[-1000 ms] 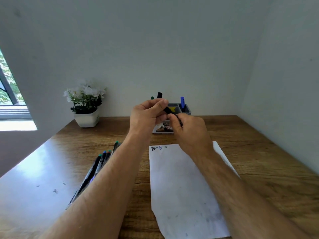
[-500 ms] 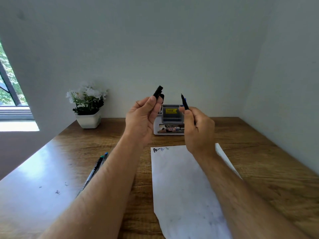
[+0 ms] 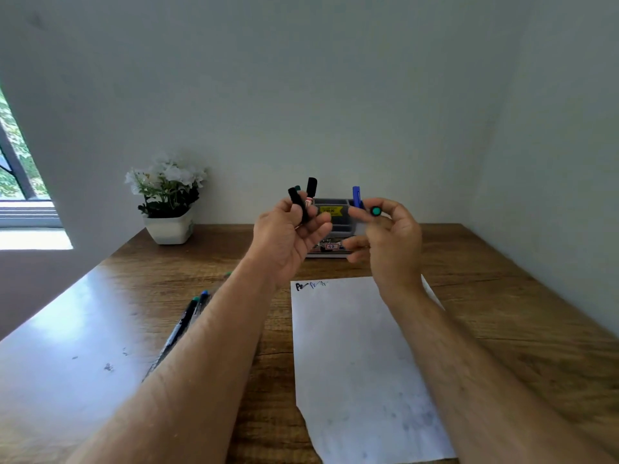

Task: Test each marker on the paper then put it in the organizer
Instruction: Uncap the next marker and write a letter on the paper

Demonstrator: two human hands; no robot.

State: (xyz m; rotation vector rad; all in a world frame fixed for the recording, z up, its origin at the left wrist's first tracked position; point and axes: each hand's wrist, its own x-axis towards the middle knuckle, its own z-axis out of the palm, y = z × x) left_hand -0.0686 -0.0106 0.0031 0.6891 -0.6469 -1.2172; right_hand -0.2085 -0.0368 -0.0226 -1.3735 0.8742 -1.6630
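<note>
Marker now turned end-on in right hand.

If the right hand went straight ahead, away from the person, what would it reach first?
Most likely the organizer at the back of the desk: the right hand, gripping a marker, is raised directly in front of it. Depth is unclear from one view, so it might pass just above the rim.

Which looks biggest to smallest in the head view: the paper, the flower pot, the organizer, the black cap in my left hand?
1. Paper, though it lies nearest the camera.
2. Flower pot.
3. Organizer, partly hidden by both hands, so its place against the pot is unsure.
4. Black cap in the left hand.
</note>
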